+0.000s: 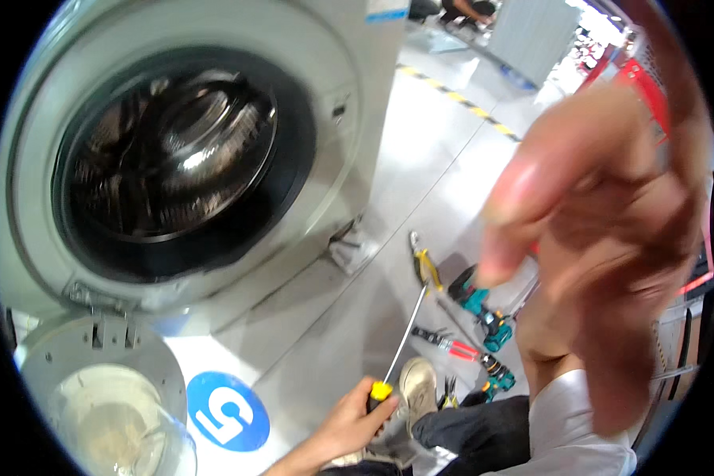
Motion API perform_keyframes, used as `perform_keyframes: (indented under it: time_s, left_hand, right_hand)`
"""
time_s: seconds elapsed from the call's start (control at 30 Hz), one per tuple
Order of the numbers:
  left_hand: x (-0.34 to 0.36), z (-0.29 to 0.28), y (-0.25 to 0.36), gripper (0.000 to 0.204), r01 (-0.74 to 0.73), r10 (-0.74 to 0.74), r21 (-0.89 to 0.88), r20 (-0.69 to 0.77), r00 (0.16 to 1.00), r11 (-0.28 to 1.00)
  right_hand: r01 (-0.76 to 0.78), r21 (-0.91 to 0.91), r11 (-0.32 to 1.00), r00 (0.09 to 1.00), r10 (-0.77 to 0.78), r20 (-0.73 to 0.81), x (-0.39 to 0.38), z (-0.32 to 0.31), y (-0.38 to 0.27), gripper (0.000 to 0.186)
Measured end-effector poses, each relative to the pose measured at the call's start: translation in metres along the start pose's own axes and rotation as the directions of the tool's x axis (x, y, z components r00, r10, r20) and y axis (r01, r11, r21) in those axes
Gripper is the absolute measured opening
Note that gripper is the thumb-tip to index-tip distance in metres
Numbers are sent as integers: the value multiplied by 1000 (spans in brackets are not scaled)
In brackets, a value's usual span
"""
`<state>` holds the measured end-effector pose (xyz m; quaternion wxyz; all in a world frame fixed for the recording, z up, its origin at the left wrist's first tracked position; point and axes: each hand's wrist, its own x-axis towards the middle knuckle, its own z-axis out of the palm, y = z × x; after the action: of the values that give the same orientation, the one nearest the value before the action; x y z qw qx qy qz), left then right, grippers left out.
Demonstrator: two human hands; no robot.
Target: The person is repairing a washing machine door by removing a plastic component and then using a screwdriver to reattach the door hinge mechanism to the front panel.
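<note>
My left hand (355, 419) is closed round the yellow and black handle of a screwdriver (405, 339), whose long metal shaft points up and away over the floor. Large and blurred at the right, my right hand (603, 206) is raised close to the camera, its fingers apart and nothing visible in them. A front-loading washing machine (349, 170) stands at the left, its metal drum (174, 159) exposed. Its round door (36, 369) hangs open at the lower left, below the drum opening.
On the floor lie yellow-handled pliers (424, 266), red-handled pliers (458, 349) and teal power drills (496, 333). A blue round floor sticker (254, 420) is beside the door. Black-and-yellow tape (460, 99) crosses the floor farther off. A person (464, 11) is in the background.
</note>
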<state>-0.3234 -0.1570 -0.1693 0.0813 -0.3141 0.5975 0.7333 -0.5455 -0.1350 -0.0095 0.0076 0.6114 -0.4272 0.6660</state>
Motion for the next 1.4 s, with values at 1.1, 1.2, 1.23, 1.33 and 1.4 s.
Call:
perform_keyframes:
  time_s: [1.1,1.2,1.23,1.33,1.4]
  left_hand:
    - [11,-34,-2,19,32,-124,-248,-367,922,968]
    - [2,-38,5,20,-50,-82,-301,-411,908,952]
    - [-1,-42,17,21,-23,-122,-339,-400,908,941]
    - [-7,-43,21,22,-62,-126,-398,-430,894,915]
    - [-10,-42,19,22,-131,-112,-450,-475,873,884]
  right_hand:
    - [-286,-55,957,55,74,996,-160,79,186,57]
    - [-363,-185,913,72,225,972,-113,114,183,41]
    - [-397,-158,904,154,235,960,-107,124,183,37]
    - [-453,-22,891,436,243,866,-95,152,176,26]
    - [-376,1,927,579,234,781,-80,171,163,26]
